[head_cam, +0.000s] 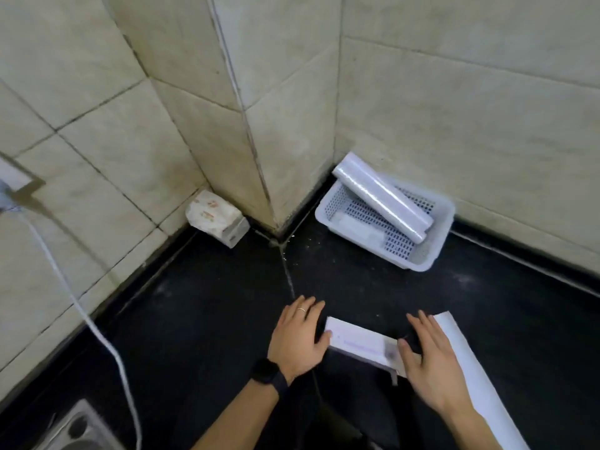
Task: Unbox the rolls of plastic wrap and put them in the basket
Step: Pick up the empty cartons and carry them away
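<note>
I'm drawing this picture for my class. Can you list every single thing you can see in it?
basket: one, white with holes, in the far right corner of the counter.
rolls of plastic wrap: two, clear-white, leaning in the basket, upper ends over its rim.
box: one, white, long, on the counter between the hands.
white sheet: one, by the right hand; what it is, I cannot tell.
tissue pack: one, white with orange print, against the wall.
cable: one, white, down the left wall.
counter: one, black.
watch: one, black, left wrist.
left hand: open, touching the box's end.
right hand: open, on the box's other end.
</note>
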`<state>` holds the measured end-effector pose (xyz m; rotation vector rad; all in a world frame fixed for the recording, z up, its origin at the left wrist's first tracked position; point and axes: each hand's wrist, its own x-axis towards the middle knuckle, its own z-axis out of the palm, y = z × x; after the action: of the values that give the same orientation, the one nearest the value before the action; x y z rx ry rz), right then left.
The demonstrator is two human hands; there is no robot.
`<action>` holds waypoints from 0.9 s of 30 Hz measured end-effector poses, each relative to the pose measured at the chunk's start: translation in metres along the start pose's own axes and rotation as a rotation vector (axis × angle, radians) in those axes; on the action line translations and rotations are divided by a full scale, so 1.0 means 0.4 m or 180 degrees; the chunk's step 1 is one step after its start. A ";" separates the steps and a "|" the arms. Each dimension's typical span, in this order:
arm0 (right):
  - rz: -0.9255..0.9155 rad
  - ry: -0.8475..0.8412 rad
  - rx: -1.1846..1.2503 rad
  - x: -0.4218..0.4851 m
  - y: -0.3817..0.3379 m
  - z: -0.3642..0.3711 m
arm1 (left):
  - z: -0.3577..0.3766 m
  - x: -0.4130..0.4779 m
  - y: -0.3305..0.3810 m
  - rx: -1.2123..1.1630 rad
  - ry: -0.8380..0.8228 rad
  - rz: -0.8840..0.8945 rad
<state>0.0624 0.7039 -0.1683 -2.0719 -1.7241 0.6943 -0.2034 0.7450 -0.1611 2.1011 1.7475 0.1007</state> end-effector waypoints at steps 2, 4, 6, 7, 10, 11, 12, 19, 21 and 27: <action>0.0344 0.0035 -0.0028 -0.037 0.081 -0.020 | 0.040 0.006 0.061 0.0153 -0.0171 0.0185; 0.0670 0.0001 -0.0225 -0.074 0.153 -0.038 | 0.080 0.013 0.109 0.0389 -0.0459 0.0395; 0.0936 -0.0110 -0.0448 -0.101 0.207 -0.055 | 0.111 0.023 0.140 0.0708 -0.0706 0.0528; 0.1051 -0.0159 -0.0545 -0.111 0.230 -0.062 | 0.123 0.029 0.153 0.0876 -0.0795 0.0565; 0.1399 -0.0354 -0.0726 -0.141 0.286 -0.066 | 0.158 0.042 0.177 0.1296 -0.0967 0.0567; 0.1469 -0.0374 -0.0691 -0.150 0.299 -0.061 | 0.167 0.045 0.182 0.1381 -0.0941 0.0522; 0.1509 -0.0382 -0.0664 -0.158 0.309 -0.055 | 0.172 0.047 0.189 0.1437 -0.0888 0.0463; 0.1477 -0.0414 -0.0887 -0.202 0.347 -0.061 | 0.149 0.042 0.218 0.1418 -0.0952 0.0308; 0.1549 -0.0408 -0.0866 -0.197 0.348 -0.084 | 0.134 0.041 0.224 0.1292 -0.0867 0.0255; 0.1921 0.0086 -0.0144 -0.269 0.356 -0.173 | 0.078 0.085 0.295 0.1190 -0.0626 0.0609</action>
<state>0.2022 0.5736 -0.1764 -2.6407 -1.0925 0.7850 -0.0772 0.7534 -0.1553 2.4402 1.5380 -0.3955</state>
